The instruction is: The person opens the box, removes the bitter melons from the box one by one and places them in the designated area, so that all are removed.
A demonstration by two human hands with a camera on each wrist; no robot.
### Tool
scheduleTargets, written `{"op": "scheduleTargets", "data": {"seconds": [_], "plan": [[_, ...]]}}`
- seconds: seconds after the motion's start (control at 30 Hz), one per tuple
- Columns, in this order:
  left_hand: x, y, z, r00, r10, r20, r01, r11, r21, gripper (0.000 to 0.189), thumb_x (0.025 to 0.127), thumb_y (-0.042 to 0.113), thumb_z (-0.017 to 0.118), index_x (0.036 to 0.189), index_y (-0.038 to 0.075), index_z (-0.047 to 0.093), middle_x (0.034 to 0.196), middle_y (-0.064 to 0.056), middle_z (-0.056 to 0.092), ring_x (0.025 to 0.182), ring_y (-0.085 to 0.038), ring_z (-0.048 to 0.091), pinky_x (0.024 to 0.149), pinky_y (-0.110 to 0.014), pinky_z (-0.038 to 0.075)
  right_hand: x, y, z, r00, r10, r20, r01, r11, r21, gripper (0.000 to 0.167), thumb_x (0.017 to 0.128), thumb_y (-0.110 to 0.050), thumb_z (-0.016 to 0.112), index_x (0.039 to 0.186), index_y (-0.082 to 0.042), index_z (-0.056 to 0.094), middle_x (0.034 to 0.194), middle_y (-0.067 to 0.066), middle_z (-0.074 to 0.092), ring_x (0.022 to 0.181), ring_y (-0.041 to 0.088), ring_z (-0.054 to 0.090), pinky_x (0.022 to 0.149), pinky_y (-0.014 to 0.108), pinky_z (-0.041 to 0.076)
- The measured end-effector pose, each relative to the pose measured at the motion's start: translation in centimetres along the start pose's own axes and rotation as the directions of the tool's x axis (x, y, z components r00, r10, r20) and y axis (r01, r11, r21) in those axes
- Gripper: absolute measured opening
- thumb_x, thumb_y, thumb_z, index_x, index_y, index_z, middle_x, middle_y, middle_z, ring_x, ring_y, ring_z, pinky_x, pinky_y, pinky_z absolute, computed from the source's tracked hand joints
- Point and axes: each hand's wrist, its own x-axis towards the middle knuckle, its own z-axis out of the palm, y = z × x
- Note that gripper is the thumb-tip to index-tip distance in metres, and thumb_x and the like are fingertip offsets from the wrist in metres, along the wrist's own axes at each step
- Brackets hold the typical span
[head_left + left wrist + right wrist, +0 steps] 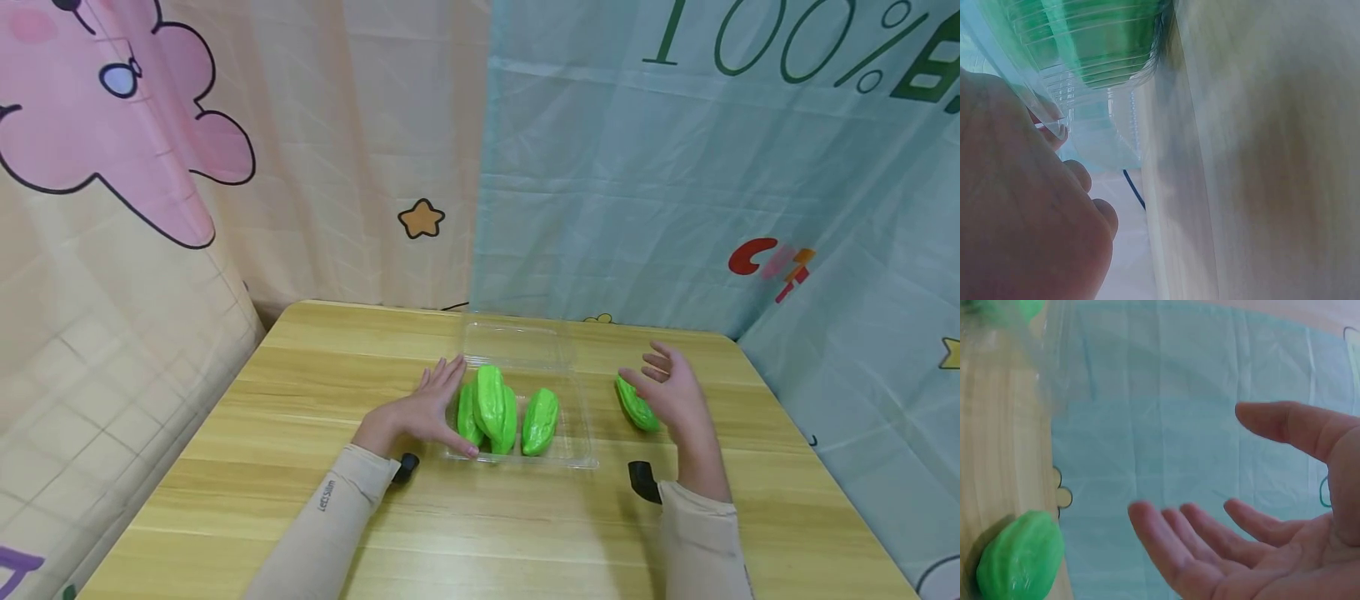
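Observation:
A clear plastic clamshell box lies on the table with its lid folded back. Inside it are several bright green ridged fruits, some heaped at the left and one fruit apart on the right. My left hand rests on the box's left side, thumb towards the front edge and fingers spread along the rim. To the right of the box, one more green ridged fruit lies on the table. Over that fruit hovers my right hand, with its fingers apart and nothing held.
The wooden table ends at the back against printed curtains. Curtains also hang along both sides. A black wrist device shows at the left cuff, and another device at the right.

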Motion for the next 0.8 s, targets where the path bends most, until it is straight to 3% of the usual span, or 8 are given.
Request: {"op": "scheduleTargets", "data": {"seconds": [0.17,0.4,0.6,0.8], "plan": [[0.0,0.0,0.0,1.000,-0.012,0.016,0.012,1.000,-0.002,0.146,0.068,0.069,0.083,0.159,0.003,-0.011,0.165,-0.007,-0.021,0.150,-0.034,-0.020,0.118,-0.050,-0.012,-0.4,-0.7,1.0,0.983,-0.067,0.170,0.053,0.995,0.086,0.086,0.099,-0.023,0.068,0.161,-0.002,0.011,0.156,0.030,0.030,0.137,0.044,0.042,0.099,0.045,0.051],[0.1,-0.1,0.0,1.000,-0.013,0.019,0.013,1.000,0.000,0.146,0.068,0.069,0.082,0.159,0.003,-0.011,0.165,-0.006,-0.022,0.150,-0.034,-0.020,0.118,-0.050,-0.012,-0.2,-0.9,3.1,0.925,-0.125,0.358,0.086,0.989,0.124,0.080,0.100,-0.015,0.066,0.158,0.002,0.015,0.151,0.034,0.033,0.131,0.046,0.048,0.100,0.046,0.050],[0.2,-0.2,0.1,1.000,-0.010,0.018,0.010,1.000,0.002,0.147,0.067,0.069,0.082,0.159,0.005,-0.012,0.165,-0.006,-0.022,0.150,-0.034,-0.021,0.118,-0.050,-0.013,0.0,-0.6,5.1,0.910,-0.109,0.399,0.087,0.993,0.073,0.077,0.099,-0.018,0.067,0.157,0.001,0.020,0.148,0.034,0.040,0.126,0.044,0.054,0.100,0.047,0.050],[0.2,-0.3,0.1,1.000,-0.013,0.022,0.013,1.000,0.002,0.147,0.067,0.070,0.082,0.159,0.008,-0.015,0.165,-0.005,-0.023,0.150,-0.034,-0.021,0.118,-0.049,-0.013,0.1,-0.3,6.6,0.899,-0.043,0.435,0.032,0.999,0.032,0.078,0.098,-0.020,0.069,0.157,-0.001,0.022,0.147,0.034,0.040,0.123,0.043,0.056,0.101,0.052,0.048]]}}
